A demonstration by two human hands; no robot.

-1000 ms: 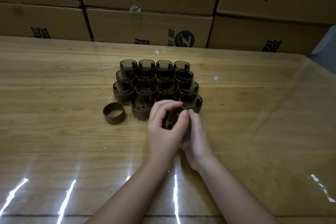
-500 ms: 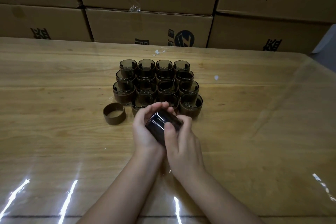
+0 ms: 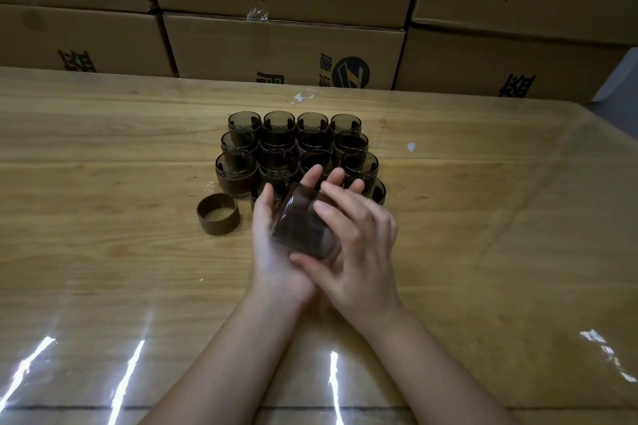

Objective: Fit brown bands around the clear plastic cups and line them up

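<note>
A clear plastic cup with a brown band (image 3: 299, 227) lies tilted between my hands, above the table. My left hand (image 3: 276, 235) cradles it from the left and below, fingers stretched up along its side. My right hand (image 3: 359, 245) grips it from the right, thumb under its base and fingers over the top. Behind my hands, several banded cups (image 3: 276, 148) stand in tidy rows. One loose brown band (image 3: 218, 213) rests on the table to the left of my hands.
The wooden table (image 3: 103, 269) is covered by a glossy transparent sheet with bright glare streaks near the front edge. Stacked cardboard boxes (image 3: 283, 45) form a wall along the far edge. Small white scraps (image 3: 411, 147) lie right of the cups.
My hands have lifted the cup off the table beside the rows and drawn it toward me. It has turned onto its side, with my right hand now over it.
</note>
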